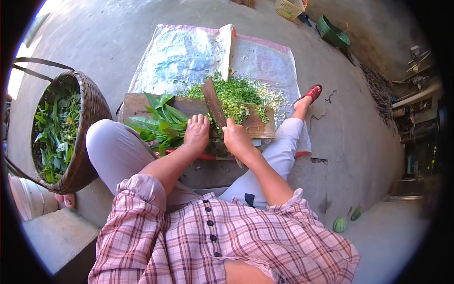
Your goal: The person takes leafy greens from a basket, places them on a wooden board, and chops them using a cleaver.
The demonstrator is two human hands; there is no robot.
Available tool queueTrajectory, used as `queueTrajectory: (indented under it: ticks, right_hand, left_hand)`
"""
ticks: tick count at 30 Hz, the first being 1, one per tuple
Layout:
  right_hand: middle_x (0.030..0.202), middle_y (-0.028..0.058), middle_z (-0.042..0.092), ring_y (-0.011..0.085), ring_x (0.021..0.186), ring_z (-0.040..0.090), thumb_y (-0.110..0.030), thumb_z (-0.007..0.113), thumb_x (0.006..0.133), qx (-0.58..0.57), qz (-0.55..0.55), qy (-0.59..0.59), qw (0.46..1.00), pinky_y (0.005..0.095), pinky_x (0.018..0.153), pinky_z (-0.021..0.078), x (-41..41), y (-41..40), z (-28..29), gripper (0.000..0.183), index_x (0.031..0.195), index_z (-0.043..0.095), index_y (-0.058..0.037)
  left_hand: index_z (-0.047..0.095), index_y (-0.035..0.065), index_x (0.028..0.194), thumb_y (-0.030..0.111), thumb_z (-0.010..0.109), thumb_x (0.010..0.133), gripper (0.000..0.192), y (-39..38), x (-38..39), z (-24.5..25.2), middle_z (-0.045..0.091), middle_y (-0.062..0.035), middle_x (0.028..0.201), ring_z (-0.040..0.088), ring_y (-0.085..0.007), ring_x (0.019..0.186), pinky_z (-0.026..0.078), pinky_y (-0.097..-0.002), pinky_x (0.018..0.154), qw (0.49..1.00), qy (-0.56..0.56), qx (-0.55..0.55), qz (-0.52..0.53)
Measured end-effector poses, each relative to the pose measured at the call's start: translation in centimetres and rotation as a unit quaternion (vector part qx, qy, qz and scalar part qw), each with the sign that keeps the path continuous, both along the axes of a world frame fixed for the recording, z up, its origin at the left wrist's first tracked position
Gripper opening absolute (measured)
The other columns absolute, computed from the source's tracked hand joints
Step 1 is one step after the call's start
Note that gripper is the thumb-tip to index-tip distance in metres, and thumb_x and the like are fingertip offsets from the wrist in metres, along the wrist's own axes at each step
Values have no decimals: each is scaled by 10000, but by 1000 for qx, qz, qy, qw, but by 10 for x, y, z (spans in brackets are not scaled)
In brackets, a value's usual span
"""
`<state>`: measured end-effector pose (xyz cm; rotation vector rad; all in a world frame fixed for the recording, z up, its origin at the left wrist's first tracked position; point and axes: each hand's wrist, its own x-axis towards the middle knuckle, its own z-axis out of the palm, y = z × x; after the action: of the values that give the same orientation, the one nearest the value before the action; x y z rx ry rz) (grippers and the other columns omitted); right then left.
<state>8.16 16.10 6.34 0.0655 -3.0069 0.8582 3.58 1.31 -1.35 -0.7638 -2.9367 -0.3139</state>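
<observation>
My left hand (197,132) presses down on a bunch of leafy green stems (165,119) lying across a wooden board (260,129). In my right hand (237,137) is the handle of a large knife (214,101), its broad, rusty-brown blade pointing away from me. The blade stands just right of my left fingers, over the board. Chopped greens (234,92) are heaped behind and on the board, with paler cut pieces (271,97) at the right of the heap. A flattened woven plastic sack (181,58) lies under the heap.
A woven basket (94,106) full of leaves stands at my left, beside a white bucket (37,198). My legs flank the board. A yellowish plastic basket (289,9) and a green container (331,32) sit far off at the right. A round striped green fruit (339,224) lies on the floor.
</observation>
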Motion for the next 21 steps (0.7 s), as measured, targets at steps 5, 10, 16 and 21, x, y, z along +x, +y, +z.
queueTrajectory:
  ticks: [5, 10, 16, 21]
  right_hand:
    - [635, 288, 579, 471, 641, 596, -131, 517, 928, -27, 18, -5, 999, 540, 548, 451, 17, 6, 26, 170, 913, 456, 26]
    - [573, 254, 569, 386, 468, 588, -124, 485, 949, -11, 39, -30, 999, 485, 438, 462, 24, 10, 25, 176, 884, 444, 35]
    - [540, 174, 559, 252, 395, 577, -113, 450, 969, -81, 0, -242, 967, 389, 343, 452, 12, 4, 58, 205, 861, 426, 59]
    - [589, 204, 586, 284, 425, 594, -93, 458, 947, -69, 14, -267, 961, 411, 383, 478, -8, -2, 57, 187, 876, 438, 78]
  left_hand:
    - [560, 24, 993, 123, 511, 797, 225, 0, -2, -5, 523, -126, 985, 501, -281, 980, 403, -391, 847, 1000, 10, 4, -9]
    - [547, 21, 977, 117, 511, 789, 214, 2, -2, -7, 511, -130, 978, 493, -287, 971, 398, -394, 836, 1000, 12, 9, -19]
    - [552, 14, 1010, 128, 528, 781, 257, 2, 0, -3, 511, -139, 1014, 488, -286, 1001, 396, -398, 851, 999, 0, -27, -27]
    - [545, 2, 1015, 110, 539, 764, 274, 4, 0, -2, 504, -151, 1022, 482, -299, 1011, 393, -408, 850, 999, -3, -33, -37]
